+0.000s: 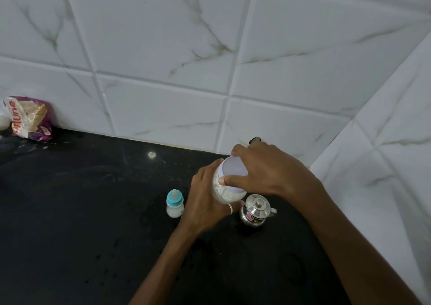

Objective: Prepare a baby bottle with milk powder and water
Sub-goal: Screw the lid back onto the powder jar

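Baby bottle point(175, 204), teal-collared with its teat on, stands upright on the black table point(70, 211) just left of my left hand point(205, 202); a small lidded steel pot point(255, 211) sits close under my right hand point(263, 171), and a purple packet point(30, 118) leans on the tiled wall point(163, 48) far left. My left fingers point(229, 209) are curled round the clear powder jar point(221, 192), which is between bottle and pot. My right fingers and thumb grip its white lid point(233, 171) from above.
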{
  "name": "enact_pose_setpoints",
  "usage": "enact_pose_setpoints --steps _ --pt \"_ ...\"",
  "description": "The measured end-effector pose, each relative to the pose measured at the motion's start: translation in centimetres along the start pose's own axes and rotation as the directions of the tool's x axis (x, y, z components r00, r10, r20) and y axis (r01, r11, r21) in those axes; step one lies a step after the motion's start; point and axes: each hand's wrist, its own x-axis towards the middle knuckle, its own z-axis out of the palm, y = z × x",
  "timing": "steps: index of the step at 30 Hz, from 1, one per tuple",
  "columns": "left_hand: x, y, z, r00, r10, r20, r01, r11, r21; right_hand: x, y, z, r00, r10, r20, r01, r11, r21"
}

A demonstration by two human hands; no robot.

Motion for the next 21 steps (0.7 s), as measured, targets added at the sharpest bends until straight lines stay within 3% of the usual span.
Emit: enact_pose_setpoints --steps 1,2,3,4,5,6,8,10,11,13,14,15,17,18,19,20,21 --pt "-0.6 0.5 -0.7 0.997 0.037 0.065 -0.043 0.994 0.104 0.0 0.0 0.1 1.0 -0.002 -0.007 0.002 1.0 0.005" --pt "-1.2 -0.7 -1.8 0.976 0.209 0.068 -0.214 0.974 0.07 0.0 0.2 0.2 1.0 -0.013 -0.002 0.013 1.0 0.026" --pt "-1.7 -2.3 -2.0 0.886 0.434 0.166 -0.421 0.901 -0.106 0.0 0.4 0.1 0.999 -0.034 0.015 0.033 0.998 0.058" --pt "-2.4 -2.7 -2.6 0.845 0.496 0.2 -0.486 0.868 -0.097 0.1 0.6 0.0 0.997 -0.066 0.039 0.062 0.994 0.091" --pt "-2.5 -1.3 -2.8 0.866 0.446 0.226 -0.454 0.891 -0.017 0.1 0.8 -0.1 0.993 -0.102 0.06 0.095 0.989 0.113" --pt "-2.3 -0.9 -2.9 0.841 0.466 0.275 -0.458 0.883 -0.098 0.2 0.9 -0.2 0.988 -0.137 0.076 0.128 0.985 0.113" --pt "-1.2 -0.9 -2.0 0.794 0.545 0.271 -0.552 0.832 -0.055 0.4 1.0 -0.1 0.978 -0.19 0.083 0.184 0.98 0.082" --pt "-2.4 -1.6 -0.8 0.874 0.425 0.235 -0.408 0.905 -0.122 0.5 1.1 -0.1 0.972 -0.22 0.08 0.215 0.974 0.074" --pt "-2.3 -2.0 -1.2 0.881 0.339 0.331 -0.295 0.939 -0.177 0.6 1.1 -0.1 0.967 -0.241 0.089 0.234 0.969 0.08" --pt "-0.7 -2.6 -1.5 0.944 0.16 0.288 -0.162 0.987 -0.017 0.7 1.3 -0.3 0.951 -0.286 0.117 0.276 0.956 0.1" --pt "-1.2 -3.3 -2.0 0.921 0.204 0.333 -0.18 0.978 -0.102 0.7 1.3 -0.4 0.943 -0.306 0.129 0.292 0.95 0.113" --pt "-1.7 -3.8 -2.4 0.834 0.374 0.406 -0.362 0.926 -0.109 0.7 1.4 -0.5 0.937 -0.324 0.134 0.308 0.943 0.124" --pt "-3.1 -0.5 -1.9 0.918 0.237 0.318 -0.257 0.966 0.021 0.7 1.6 -0.5 0.927 -0.35 0.135 0.333 0.933 0.133" --pt "-3.6 -1.5 -2.6 0.926 0.266 0.266 -0.282 0.959 0.021 0.7 1.7 -0.6 0.924 -0.358 0.137 0.34 0.931 0.136" --pt "-2.4 -3.1 -2.1 0.942 0.224 0.249 -0.227 0.974 -0.02 0.7 1.7 -0.6 0.922 -0.362 0.138 0.344 0.928 0.141" --pt "0.2 -2.4 -0.3 0.991 0.057 0.117 -0.055 0.998 -0.026 0.7 1.8 -0.6 0.921 -0.364 0.138 0.345 0.927 0.145" --pt "1.5 -2.4 0.7 0.979 -0.133 0.158 0.146 0.986 -0.077 0.7 1.8 -0.5 0.925 -0.358 0.131 0.34 0.93 0.143"
